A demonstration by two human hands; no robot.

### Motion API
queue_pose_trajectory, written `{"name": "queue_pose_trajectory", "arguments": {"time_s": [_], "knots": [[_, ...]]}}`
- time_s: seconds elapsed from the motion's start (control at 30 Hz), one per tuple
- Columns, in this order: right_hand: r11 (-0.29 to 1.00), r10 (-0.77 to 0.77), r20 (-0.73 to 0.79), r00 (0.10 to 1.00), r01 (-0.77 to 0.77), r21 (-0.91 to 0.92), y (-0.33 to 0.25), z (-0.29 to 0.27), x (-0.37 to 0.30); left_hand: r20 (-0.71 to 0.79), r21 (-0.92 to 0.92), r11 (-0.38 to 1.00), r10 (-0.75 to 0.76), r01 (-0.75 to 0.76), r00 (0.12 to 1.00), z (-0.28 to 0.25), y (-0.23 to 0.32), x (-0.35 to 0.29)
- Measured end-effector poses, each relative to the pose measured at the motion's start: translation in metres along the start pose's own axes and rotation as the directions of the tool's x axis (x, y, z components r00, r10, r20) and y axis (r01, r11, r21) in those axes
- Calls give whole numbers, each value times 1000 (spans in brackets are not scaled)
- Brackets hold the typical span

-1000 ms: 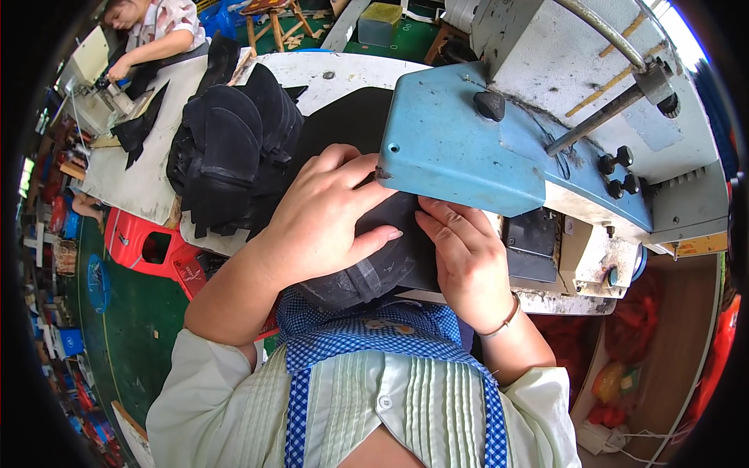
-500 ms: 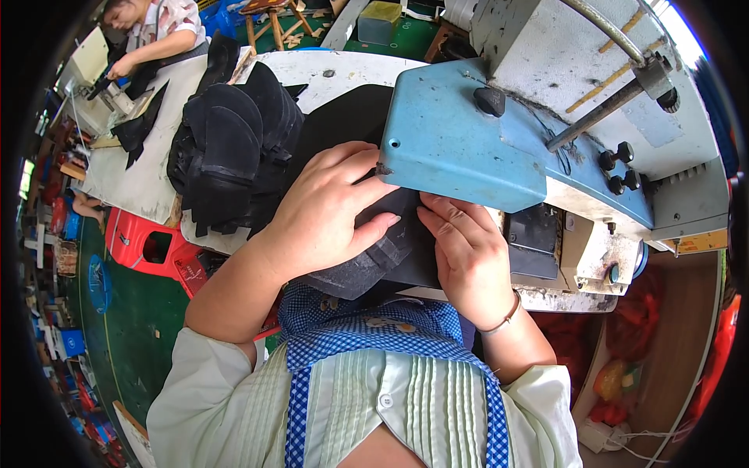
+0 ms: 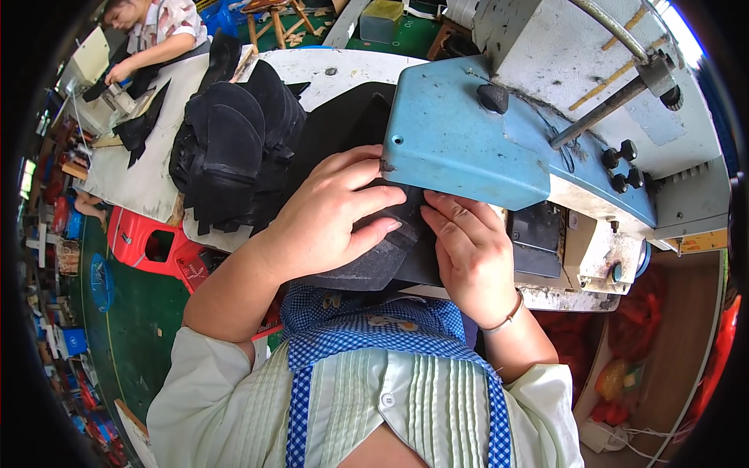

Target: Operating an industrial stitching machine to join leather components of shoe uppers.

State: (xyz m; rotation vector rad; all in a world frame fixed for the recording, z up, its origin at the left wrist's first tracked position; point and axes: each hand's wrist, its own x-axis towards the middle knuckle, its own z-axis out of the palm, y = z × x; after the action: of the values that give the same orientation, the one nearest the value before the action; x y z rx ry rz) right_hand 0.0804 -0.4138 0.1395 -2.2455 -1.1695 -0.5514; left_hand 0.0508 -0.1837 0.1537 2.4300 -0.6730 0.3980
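A black curved piece of sheet material (image 3: 363, 265) lies at the front edge of the work table, partly beneath the blue head of a machine (image 3: 460, 129). Across it rests my left hand (image 3: 331, 214), with thumb and fingers apart and the farther fingertips by the machine head's corner. My right hand (image 3: 474, 253) is to the right of the piece. Its fingers are close together, their tips pressing on the black material just in front of the head. Where the piece meets the machine's working point is hidden under the blue cover.
Left of my hands a pile of black cut pieces (image 3: 226, 144) sits on the white table (image 3: 343, 74). A red plastic stool (image 3: 144, 238) stands below at the left. At the upper left a co-worker (image 3: 164, 35) works at another machine. A metal rod (image 3: 597, 109) rises from my machine.
The black piece under my left hand has shifted slightly right and away from me, toward the machine. My left index finger has spread farther from the fingers beyond it; the right hand barely moved.
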Motion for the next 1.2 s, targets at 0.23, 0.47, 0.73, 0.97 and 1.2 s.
{"name": "queue_pose_trajectory", "arguments": {"time_s": [0.23, 0.47, 0.73, 0.97, 1.2], "knots": [[1000, 27, -21, 999, -27, 11, -1, 0, 0, 24, -24, 999, 36, -36, 999, 2, 1, -2], [997, 73, -37, 997, -74, -13, -3, -2, 1, 21, -5, 1000, 19, -19, 1000, 9, 4, -4], [998, 66, -35, 997, -67, -19, -2, -1, 1, 9, 12, 999, 35, -35, 999, 14, 1, -5], [997, 73, -38, 997, -74, -25, -2, 0, 1, -44, 70, 997, 24, -21, 999, 18, 2, 0], [996, 77, -25, 997, -78, -33, -1, 1, 3, -53, 88, 996, -7, 11, 999, 20, -1, 5]]}}
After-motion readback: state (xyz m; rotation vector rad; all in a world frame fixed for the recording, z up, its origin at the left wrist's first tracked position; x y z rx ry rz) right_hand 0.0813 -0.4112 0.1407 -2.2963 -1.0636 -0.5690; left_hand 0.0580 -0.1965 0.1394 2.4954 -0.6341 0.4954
